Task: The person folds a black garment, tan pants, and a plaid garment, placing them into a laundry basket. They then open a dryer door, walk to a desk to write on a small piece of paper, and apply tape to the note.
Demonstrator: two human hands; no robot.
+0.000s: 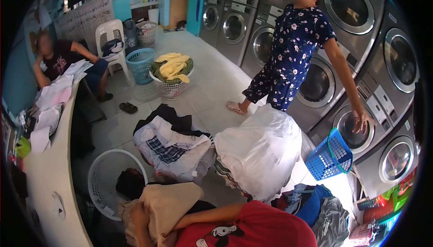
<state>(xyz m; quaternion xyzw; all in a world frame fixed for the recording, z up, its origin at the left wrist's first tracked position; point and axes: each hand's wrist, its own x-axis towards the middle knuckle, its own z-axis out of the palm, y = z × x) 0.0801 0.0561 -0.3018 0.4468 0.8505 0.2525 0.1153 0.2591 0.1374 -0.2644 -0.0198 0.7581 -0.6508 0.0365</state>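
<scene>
A beige cloth garment hangs bunched in front of me at the bottom of the view. My left hand is closed on its left side. My right forearm reaches across from the red sleeve and goes in behind the beige cloth, so that hand's fingers are hidden. Just beyond the garment, a round white laundry basket stands on the floor with a dark piece of cloth in it. To its right lies a heap of clothes in white, plaid and black.
A large white cloth bundle sits ahead, with blue and grey clothes at right. One person stands near a blue basket by the dryers; another sits behind the counter. A full basket stands farther back.
</scene>
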